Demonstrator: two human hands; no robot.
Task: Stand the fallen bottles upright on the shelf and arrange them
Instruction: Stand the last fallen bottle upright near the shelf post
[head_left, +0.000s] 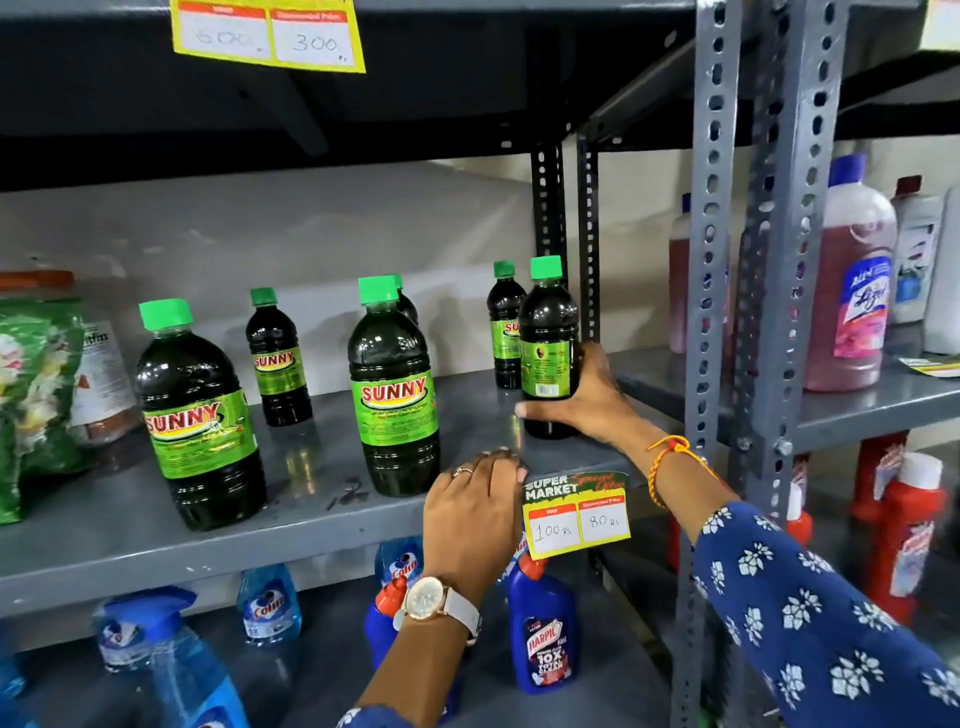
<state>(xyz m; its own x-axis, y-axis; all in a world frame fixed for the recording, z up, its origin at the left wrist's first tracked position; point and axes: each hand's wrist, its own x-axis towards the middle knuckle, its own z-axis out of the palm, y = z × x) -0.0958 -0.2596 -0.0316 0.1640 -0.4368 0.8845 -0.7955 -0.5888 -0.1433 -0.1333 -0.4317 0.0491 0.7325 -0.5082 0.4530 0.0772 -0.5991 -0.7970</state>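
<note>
Right hand (587, 400) grips a bottle (548, 343) beside the post (587, 234).

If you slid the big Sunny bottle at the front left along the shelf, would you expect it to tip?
Probably not easily: the big Sunny bottle looks filled nearly to its green cap, so likely heavy and bottom-steady. Its body is wide against its height. The glossy plastic and smooth metal shelf suggest it would slide rather than catch.

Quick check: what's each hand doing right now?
Left hand: holding nothing, resting palm down on the shelf edge.
Right hand: closed around an upright green-capped bottle.
</note>
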